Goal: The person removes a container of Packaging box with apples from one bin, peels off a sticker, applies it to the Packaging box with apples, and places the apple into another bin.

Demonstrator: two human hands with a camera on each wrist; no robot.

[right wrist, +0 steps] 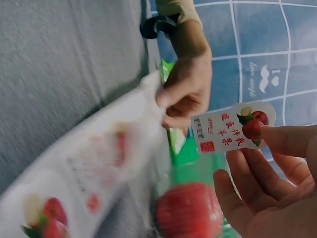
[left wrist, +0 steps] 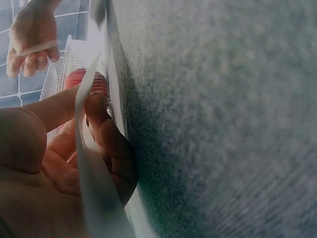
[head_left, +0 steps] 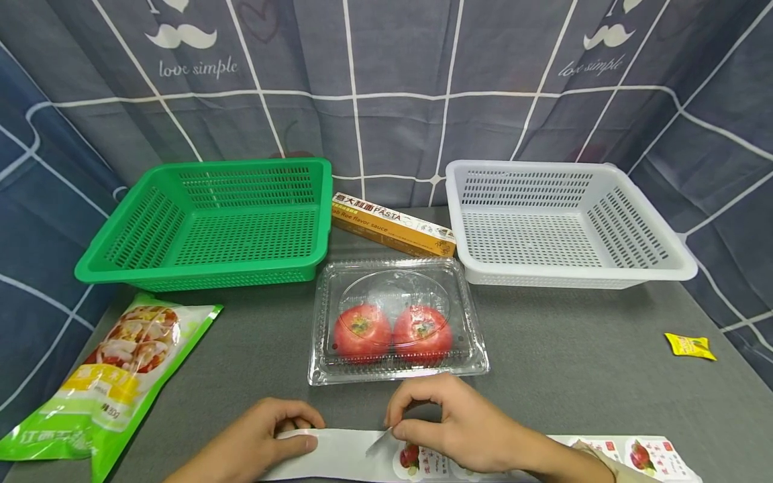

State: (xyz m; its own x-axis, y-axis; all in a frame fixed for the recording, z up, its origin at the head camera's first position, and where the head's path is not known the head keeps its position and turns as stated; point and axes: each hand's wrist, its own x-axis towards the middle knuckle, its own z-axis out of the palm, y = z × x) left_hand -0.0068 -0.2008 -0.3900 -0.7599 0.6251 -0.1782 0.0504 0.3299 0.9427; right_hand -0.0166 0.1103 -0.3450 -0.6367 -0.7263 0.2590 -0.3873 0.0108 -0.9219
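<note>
My left hand (head_left: pixel 272 429) pinches the white backing strip (head_left: pixel 341 453) of a roll of apple stickers between thumb and fingers. Between thumb and forefinger, my right hand (head_left: pixel 459 419) holds a single sticker (right wrist: pixel 234 127) by its rounded end, off the strip. Red apples, a green leaf and red lettering are printed on it in the right wrist view; in the head view it is seen almost edge-on. More stickers (head_left: pixel 643 456) run along the strip under the right forearm. Just beyond the hands sits a clear plastic box (head_left: pixel 320 322), its lid down over two red apples (head_left: pixel 362 330).
A green basket (head_left: pixel 199 272) stands back left, a white basket (head_left: pixel 561 274) back right. Between them lies a pasta box (head_left: pixel 392 228), behind the plastic box. A green and white food bag (head_left: pixel 129 362) lies at left, a small yellow packet (head_left: pixel 690 346) at far right.
</note>
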